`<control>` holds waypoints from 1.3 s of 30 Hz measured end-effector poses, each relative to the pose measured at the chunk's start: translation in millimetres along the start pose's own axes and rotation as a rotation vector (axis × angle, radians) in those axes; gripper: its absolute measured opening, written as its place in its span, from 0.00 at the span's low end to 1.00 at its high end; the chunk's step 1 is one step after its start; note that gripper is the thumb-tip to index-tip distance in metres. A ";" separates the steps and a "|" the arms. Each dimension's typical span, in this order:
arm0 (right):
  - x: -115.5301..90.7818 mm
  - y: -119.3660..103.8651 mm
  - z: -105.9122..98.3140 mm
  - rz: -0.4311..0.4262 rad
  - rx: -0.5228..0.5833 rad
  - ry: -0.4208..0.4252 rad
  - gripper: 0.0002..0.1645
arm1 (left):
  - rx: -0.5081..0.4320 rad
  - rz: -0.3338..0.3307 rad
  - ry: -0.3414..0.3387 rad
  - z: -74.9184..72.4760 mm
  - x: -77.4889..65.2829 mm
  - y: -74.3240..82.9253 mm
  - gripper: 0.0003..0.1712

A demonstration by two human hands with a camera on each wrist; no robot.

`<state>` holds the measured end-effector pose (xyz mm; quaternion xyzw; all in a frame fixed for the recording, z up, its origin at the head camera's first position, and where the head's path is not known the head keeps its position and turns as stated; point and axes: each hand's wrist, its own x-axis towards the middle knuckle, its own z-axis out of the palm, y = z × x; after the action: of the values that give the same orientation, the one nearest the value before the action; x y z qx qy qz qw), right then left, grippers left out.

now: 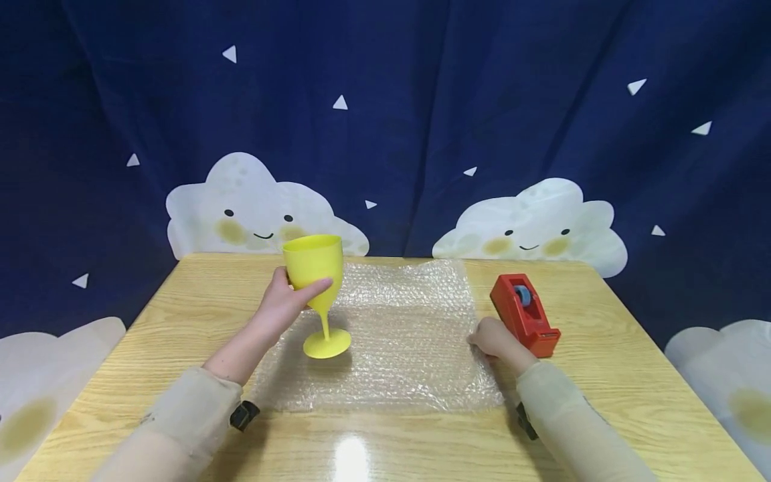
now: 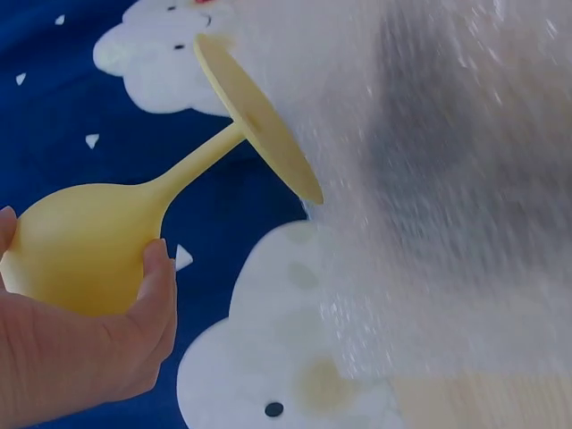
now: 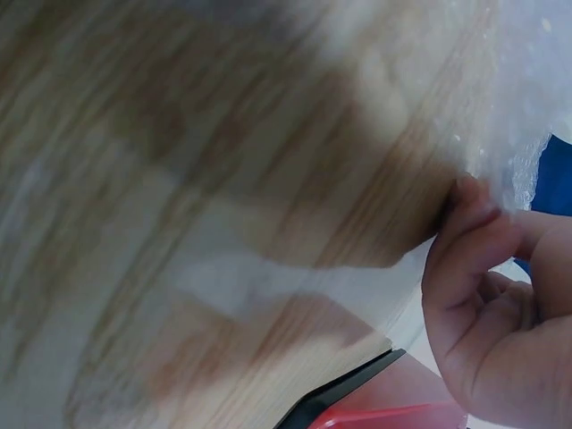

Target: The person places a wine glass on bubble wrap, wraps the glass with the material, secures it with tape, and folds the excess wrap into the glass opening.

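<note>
My left hand grips a yellow goblet round its bowl, thumb across the front. The goblet is upright over the left part of a sheet of bubble wrap, its shadow falling near the base. In the left wrist view the goblet's stem and round foot point away from the hand. The sheet lies flat across the middle of the table. At its right edge my right hand pinches the bubble wrap between thumb and curled fingers, as the right wrist view also shows.
Just right of my right hand stands a red tape dispenser with a bluish roll. Everything rests on a light wooden table. Behind it hangs a dark blue curtain printed with clouds and white triangles.
</note>
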<state>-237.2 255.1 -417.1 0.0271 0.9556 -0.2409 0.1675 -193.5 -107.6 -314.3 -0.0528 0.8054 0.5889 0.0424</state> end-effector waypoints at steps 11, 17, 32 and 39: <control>2.4 1.0 -1.4 -0.009 0.029 -0.001 0.16 | -0.074 -0.007 -0.085 44.6 5.4 9.7 0.39; 2.1 0.1 -2.3 0.004 0.076 -0.010 0.18 | -0.106 -0.073 -0.137 69.8 14.1 16.2 0.39; 1.6 1.8 -2.3 -0.025 0.170 -0.002 0.14 | -0.192 -0.193 -0.190 114.9 33.2 11.0 0.39; 0.5 1.3 -2.2 -0.006 0.203 -0.023 0.11 | -0.197 -0.208 -0.185 131.7 38.9 9.6 0.41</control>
<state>-238.3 257.3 -416.0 0.0384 0.9243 -0.3375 0.1739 -232.5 19.4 -350.2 -0.0854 0.7266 0.6598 0.1716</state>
